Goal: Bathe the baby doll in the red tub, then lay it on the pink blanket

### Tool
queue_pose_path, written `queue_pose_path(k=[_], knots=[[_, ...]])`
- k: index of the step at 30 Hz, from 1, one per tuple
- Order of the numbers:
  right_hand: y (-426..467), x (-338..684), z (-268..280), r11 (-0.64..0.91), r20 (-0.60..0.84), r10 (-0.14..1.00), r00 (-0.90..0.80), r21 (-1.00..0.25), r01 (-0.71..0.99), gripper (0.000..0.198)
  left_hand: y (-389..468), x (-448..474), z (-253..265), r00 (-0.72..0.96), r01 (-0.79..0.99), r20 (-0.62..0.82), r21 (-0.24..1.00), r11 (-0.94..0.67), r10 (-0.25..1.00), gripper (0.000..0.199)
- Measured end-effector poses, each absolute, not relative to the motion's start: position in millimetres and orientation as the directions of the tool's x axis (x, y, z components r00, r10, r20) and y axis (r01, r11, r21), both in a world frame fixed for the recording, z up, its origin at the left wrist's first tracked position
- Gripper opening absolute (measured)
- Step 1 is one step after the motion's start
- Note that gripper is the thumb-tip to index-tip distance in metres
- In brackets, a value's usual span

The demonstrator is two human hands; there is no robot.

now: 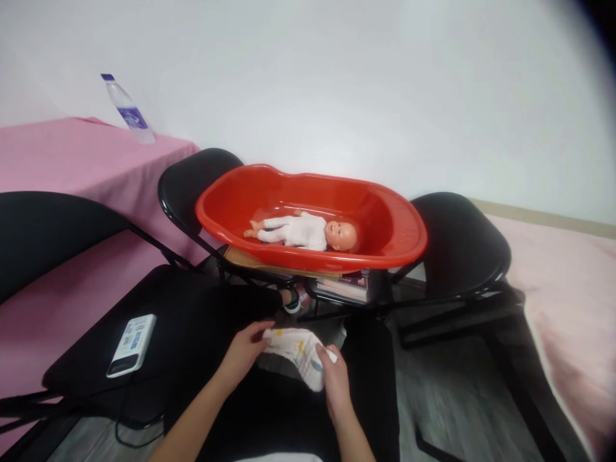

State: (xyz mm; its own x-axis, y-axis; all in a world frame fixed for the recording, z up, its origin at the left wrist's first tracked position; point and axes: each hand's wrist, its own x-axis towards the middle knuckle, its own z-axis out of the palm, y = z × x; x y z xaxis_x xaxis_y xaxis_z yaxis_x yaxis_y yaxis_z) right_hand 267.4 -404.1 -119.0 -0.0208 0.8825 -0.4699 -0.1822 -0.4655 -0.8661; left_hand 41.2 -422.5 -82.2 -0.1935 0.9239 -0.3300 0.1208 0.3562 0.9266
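Above my lap, both hands pinch a small white cloth (291,346) with yellow and grey-blue prints. My left hand (248,350) grips its left end between thumb and fingers. At the other end, my right hand (333,375) is closed around the cloth, and part of it hangs down beside the thumb. Beyond my knees is a red baby bathtub (389,224). A baby doll (308,231) in white clothes lies on its back inside, head to the right and bare feet to the left.
Black chairs stand left (199,183) and right (462,250) of the tub. Books (341,289) lie under it. A white power bank (132,344) with a cable rests on a chair seat at my left. A water bottle (129,112) stands on a pink-covered table (52,151).
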Motion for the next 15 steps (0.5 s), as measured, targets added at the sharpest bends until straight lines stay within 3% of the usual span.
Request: queue_pose_path(k=[3, 6, 11, 15], knots=[[-403.6, 268.0, -123.4, -0.454, -0.46, 0.888, 0.0, -0.876, -0.166, 0.045, -423.2, 44.8, -91.4, -0.18, 0.514, -0.164, 0.825, 0.234, 0.97, 0.034], [-402.9, 269.2, -123.1, -0.414, -0.426, 0.904, 0.045, -0.896, -0.161, 0.042, -425.8, 47.3, -97.1, -0.113, 0.657, -0.106, 0.738, 0.154, 0.988, 0.031], [-401.2, 271.3, -124.3, -0.386, -0.4, 0.913, 0.083, -0.91, -0.148, 0.043, -426.9, 49.0, -105.2, -0.209, 0.603, -0.085, 0.773, 0.197, 0.974, 0.015], [-400.6, 268.7, -134.0, -0.379, -0.382, 0.923, 0.041, -0.923, -0.066, 0.047, -426.5, 59.1, -111.2, -0.279, 0.406, -0.274, 0.835, 0.372, 0.92, 0.021]])
